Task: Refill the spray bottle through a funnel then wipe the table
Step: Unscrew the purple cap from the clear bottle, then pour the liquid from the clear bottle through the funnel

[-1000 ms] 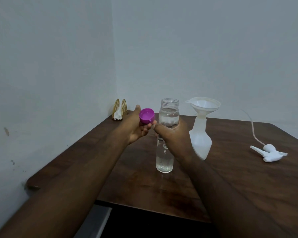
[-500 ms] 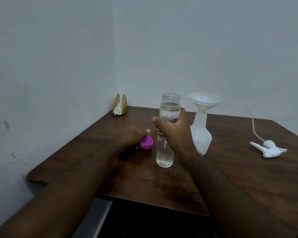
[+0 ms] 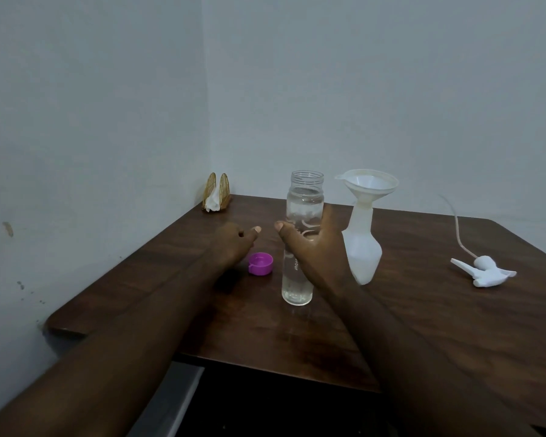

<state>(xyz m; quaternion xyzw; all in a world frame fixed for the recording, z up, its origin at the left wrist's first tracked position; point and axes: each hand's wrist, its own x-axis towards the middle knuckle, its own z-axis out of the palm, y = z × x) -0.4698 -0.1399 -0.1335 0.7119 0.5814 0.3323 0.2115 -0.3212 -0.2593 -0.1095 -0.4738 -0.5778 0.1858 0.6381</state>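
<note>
Centre frame is tight: cap (image 3: 260, 263), water bottle (image 3: 300, 279) and spray bottle (image 3: 361, 257) with funnel (image 3: 367, 183) stand close in a row. Free tabletop (image 3: 281, 339) at lower centre, and at right between spray bottle and trigger head (image 3: 486, 274).

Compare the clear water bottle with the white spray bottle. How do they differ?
The water bottle is clear and a straight cylinder; the spray bottle is cloudy white with a faceted body and a narrow neck. The water bottle's mouth is bare, while a funnel sits in the spray bottle's neck. The right hand holds the water bottle; the spray bottle stands free. Both are upright and uncapped on the table.
</note>
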